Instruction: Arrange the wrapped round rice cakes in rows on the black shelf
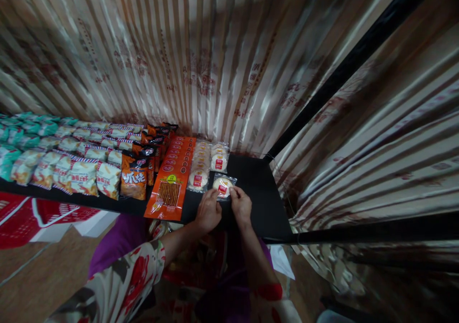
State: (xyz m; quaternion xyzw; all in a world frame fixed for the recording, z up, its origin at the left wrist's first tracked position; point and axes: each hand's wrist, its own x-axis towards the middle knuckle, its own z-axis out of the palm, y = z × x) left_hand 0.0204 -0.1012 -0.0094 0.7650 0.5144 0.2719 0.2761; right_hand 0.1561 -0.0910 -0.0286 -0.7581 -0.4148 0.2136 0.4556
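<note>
While left hand (209, 211) and right hand (241, 206) pinch round packet (223, 186) by its edges | it's over black shelf (266, 182), nearer than rear packets (219, 162), contact unclear | done: packet column (200, 167), orange packs (169, 182) laid out | left: held one unreleased; more, can't tell

The scene is dim, its light soft and uneven, with the source out of view. Pale sheen streaks the folds of the curtain (222, 74), while a broad shadow darkens its upper part. Small glints catch the clear wrapper of the round packet (223, 187) between the hands (209, 211). The black shelf (267, 189) shows little detail, and the lower middle sinks into murk. Fine print is soft, the far-left bags (9, 158) look smeared, and wide-angle stretching slants the outer areas.
</note>
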